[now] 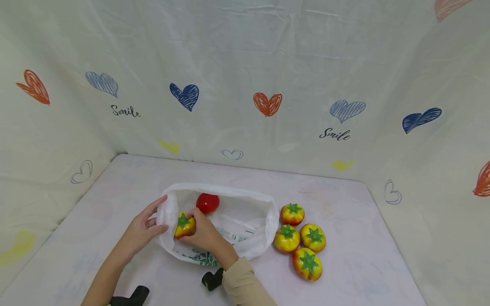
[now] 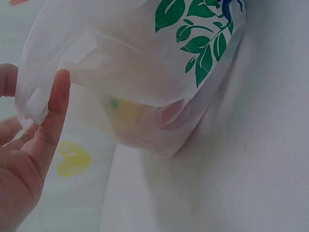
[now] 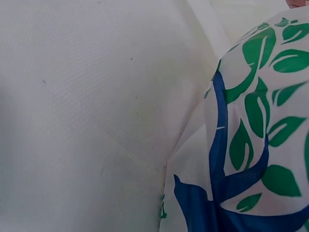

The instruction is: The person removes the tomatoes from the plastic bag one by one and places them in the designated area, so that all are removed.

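Note:
A white plastic bag (image 1: pixel 264 238) with green leaf print lies on the table, its mouth spread wide. My left hand (image 1: pixel 139 229) holds the bag's left rim, fingers at the far side and thumb nearer me. Inside the bag, my right hand (image 1: pixel 206 231) grips a yellow-and-red toy tomato (image 1: pixel 184 225) with a green star top, close to the left wall. Behind it sits a red tomato (image 1: pixel 208 204). In the left wrist view, yellow and red shapes show faintly through the bag (image 2: pixel 140 58). Printed bag (image 3: pixel 251 135) fills the right side of the right wrist view, where the right hand's grip is hidden.
Several yellow-and-red toy tomatoes (image 1: pixel 308 264) stand grouped on the white table (image 1: pixel 356 238), just right of the bag. Black wrist mounts (image 1: pixel 212 279) show below the hands. A pale curtain (image 1: pixel 298 63) with printed hearts hangs around the table's back and sides.

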`<act>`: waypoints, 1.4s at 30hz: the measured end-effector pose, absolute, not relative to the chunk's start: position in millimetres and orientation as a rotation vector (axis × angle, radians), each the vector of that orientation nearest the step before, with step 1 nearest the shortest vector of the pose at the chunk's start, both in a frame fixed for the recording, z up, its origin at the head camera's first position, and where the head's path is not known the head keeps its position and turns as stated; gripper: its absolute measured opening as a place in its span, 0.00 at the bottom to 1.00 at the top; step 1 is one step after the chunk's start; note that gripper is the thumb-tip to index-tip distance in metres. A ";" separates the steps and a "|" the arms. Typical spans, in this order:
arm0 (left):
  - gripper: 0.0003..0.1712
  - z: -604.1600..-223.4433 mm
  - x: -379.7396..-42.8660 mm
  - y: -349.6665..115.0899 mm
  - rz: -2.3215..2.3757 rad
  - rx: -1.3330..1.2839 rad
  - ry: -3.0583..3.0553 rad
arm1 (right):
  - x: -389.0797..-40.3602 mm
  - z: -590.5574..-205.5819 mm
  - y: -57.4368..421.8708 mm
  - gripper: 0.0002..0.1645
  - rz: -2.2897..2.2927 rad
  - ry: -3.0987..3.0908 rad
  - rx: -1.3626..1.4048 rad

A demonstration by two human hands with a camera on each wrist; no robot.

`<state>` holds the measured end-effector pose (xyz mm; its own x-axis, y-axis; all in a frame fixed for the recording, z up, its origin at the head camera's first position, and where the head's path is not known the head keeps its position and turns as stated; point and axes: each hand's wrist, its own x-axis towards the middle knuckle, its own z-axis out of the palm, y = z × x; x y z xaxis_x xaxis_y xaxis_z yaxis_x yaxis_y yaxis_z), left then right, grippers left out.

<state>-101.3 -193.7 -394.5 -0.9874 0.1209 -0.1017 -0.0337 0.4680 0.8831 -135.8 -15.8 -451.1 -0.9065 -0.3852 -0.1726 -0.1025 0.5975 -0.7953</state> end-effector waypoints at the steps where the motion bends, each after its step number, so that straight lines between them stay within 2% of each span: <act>1: 0.43 -394.5 -101.4 -193.5 1.548 0.076 2.557 | -135.3 -450.9 -15.1 0.30 -1.214 2.501 -0.391; 23: 0.43 -394.2 -100.9 -193.9 1.556 0.076 2.551 | -124.4 -453.5 -6.8 0.31 -1.198 2.534 -0.517; 42: 0.42 -394.0 -101.1 -195.4 1.588 0.110 2.544 | -103.2 -441.8 25.2 0.33 -1.409 2.509 -0.496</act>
